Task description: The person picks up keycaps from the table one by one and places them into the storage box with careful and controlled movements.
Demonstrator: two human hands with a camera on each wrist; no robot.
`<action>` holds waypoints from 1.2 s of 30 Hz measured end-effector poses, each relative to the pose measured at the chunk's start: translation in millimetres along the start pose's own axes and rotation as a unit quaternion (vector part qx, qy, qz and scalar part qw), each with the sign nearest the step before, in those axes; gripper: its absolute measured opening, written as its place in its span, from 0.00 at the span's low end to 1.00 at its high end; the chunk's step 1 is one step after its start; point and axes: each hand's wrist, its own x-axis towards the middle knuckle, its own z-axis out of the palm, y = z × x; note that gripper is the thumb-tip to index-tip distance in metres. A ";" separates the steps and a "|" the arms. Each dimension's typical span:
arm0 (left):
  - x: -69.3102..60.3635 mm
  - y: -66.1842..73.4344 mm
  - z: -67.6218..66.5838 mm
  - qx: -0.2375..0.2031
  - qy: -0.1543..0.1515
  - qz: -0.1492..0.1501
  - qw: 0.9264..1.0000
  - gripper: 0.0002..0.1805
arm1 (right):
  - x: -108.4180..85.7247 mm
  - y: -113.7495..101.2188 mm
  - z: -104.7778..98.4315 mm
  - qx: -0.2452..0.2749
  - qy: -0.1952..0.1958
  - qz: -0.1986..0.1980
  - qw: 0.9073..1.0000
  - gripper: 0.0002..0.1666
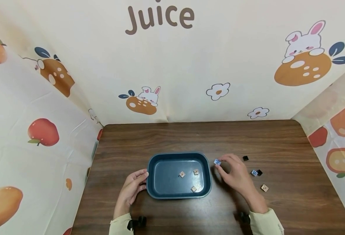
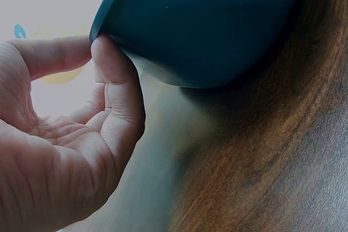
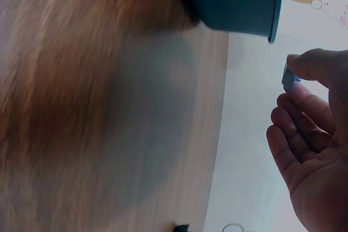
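A dark teal tray (image 1: 166, 195) lies on the table with several sides raised; three small wooden-looking square tiles, one of them a beige tile (image 1: 196, 172), rest in it. My left hand (image 1: 132, 186) pinches the tray's left rim between thumb and fingers, as the left wrist view shows up close at the rim (image 2: 111, 1). Just off the tray's right side, my right hand (image 1: 235, 173) holds a small blue-and-white square tile (image 1: 217, 162) between thumb and index finger. In the right wrist view that tile (image 3: 289, 79) is above the table, apart from the tray wall.
Right of my right hand lie a black tile (image 1: 245, 158), a blue-and-white tile (image 1: 254, 173) beside another black tile (image 1: 259, 172), and a beige tile (image 1: 264, 188). A printed cloth (image 1: 187, 65) stands behind the wooden table (image 1: 190, 137) and along both sides.
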 end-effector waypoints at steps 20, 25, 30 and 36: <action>0.4 -1.1 0.0 0.007 0.003 0.003 1.000 0.25 | 10.6 -26.9 13.5 0.038 -0.051 -0.012 0.998 0.14; 2.2 -3.4 -0.1 0.004 0.008 0.003 1.000 0.26 | 11.7 -31.5 19.3 0.049 -0.057 -0.040 0.996 0.15; 2.5 -4.1 -0.3 0.006 0.007 0.003 1.000 0.26 | 10.6 -35.6 27.5 0.063 -0.050 -0.073 0.994 0.16; 2.8 -3.7 0.1 0.006 0.005 0.004 1.000 0.26 | 9.7 -42.1 34.2 0.065 -0.055 -0.091 0.992 0.16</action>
